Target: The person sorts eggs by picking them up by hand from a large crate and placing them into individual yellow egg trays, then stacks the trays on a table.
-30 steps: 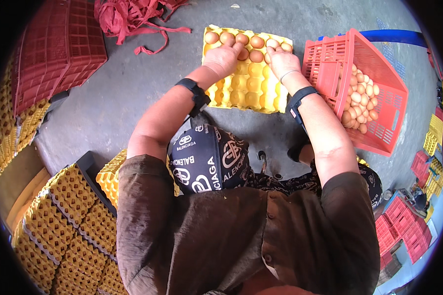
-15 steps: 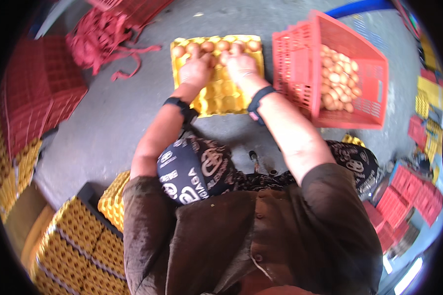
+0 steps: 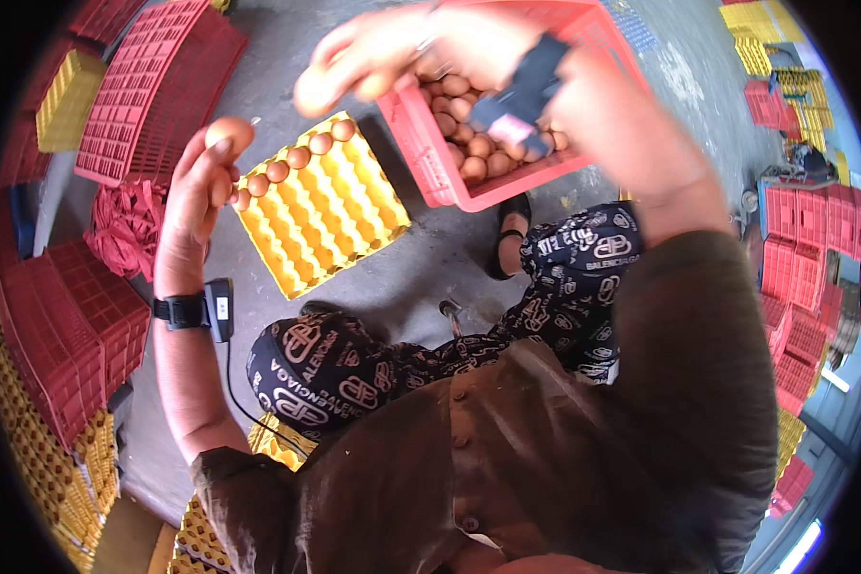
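Observation:
A yellow egg tray (image 3: 330,215) lies on the floor, with one row of brown eggs (image 3: 298,157) along its far edge and bare cups nearer me. At the tray's left corner, my left hand (image 3: 193,196) is closed around brown eggs; one egg (image 3: 230,135) shows at the fingertips, another lower by the palm. My right hand (image 3: 392,53), smeared by motion, is above and beyond the tray, near the red crate. Its fingers are closed on eggs too, one (image 3: 316,93) at the tips and one beside it. Many loose eggs (image 3: 483,158) fill the red crate (image 3: 430,182), partly hidden by my right forearm.
Red crates (image 3: 158,86) stand at the far left, with a heap of red strapping (image 3: 122,230) below them. More red crates (image 3: 53,335) and stacked yellow trays (image 3: 38,459) line the left side. My knees and a shoe (image 3: 513,234) are close to the tray and crate.
Both hands have come up off the tray and now hold eggs. My left hand has moved left; my right is beside the egg crate. The view has turned, so the tray appears tilted.

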A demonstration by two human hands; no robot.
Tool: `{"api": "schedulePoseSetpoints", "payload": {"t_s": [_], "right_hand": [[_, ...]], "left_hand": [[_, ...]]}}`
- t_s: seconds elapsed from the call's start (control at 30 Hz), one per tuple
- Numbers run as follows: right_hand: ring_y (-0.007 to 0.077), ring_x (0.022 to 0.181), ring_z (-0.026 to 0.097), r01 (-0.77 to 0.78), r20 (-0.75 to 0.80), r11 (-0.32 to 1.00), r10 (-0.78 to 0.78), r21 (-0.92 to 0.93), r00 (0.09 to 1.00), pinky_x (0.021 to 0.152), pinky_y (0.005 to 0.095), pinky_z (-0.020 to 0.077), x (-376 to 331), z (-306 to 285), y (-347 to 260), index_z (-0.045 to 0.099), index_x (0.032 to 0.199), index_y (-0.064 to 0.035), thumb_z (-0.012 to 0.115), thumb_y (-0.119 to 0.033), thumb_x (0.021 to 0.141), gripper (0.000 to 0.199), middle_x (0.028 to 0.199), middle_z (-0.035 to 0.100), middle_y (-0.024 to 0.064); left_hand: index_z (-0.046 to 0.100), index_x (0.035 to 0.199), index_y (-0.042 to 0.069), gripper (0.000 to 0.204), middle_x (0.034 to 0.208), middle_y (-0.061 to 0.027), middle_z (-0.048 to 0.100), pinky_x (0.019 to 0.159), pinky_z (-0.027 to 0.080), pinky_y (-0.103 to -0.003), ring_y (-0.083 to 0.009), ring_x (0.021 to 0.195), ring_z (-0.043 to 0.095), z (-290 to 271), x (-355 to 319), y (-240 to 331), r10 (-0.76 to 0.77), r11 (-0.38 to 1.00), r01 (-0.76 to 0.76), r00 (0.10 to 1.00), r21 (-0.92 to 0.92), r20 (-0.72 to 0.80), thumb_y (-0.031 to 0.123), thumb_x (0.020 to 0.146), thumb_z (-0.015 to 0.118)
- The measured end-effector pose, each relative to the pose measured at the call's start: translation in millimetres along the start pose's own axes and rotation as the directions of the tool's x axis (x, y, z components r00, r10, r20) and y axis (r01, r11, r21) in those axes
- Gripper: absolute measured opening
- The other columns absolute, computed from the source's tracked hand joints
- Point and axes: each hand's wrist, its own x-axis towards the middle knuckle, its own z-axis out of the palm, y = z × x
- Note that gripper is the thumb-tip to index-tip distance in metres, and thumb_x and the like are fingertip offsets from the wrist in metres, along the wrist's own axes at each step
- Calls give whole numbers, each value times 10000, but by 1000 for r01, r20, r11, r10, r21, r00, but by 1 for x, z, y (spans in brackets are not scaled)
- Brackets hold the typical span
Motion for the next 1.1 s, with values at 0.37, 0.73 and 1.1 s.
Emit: {"api": "schedulePoseSetpoints", "payload": {"t_s": [0.37,0.73,1.1], "right_hand": [[130,688,557,-685,-262,684,633,-253,729,543,317,425,-77,-168,292,737,814,-198,787,-235,596,226,731,659,-38],[256,806,663,-790,-113,517,809,-330,577,701,399,527,-39,-161,336,701,891,-45,743,-186,786,181,878,698,147],[193,714,608,-159,-252,652,-50,-742,967,671,339,494,-16,-182,230,645,880,-22,667,-228,809,218,762,645,97]], "left_hand": [[655,932,41,349,790,-108,631,574,514,-337,-227,678,626,322,121,11,-317,222,-584,714,781,624,310,715,705],[651,1164,112,434,1125,-169,626,883,446,-406,-291,1113,554,331,152,-16,-610,74,-349,725,934,319,133,731,660],[652,1039,71,276,876,-133,687,754,530,-352,-254,863,674,204,139,27,337,518,-771,582,370,740,91,765,682]]}}
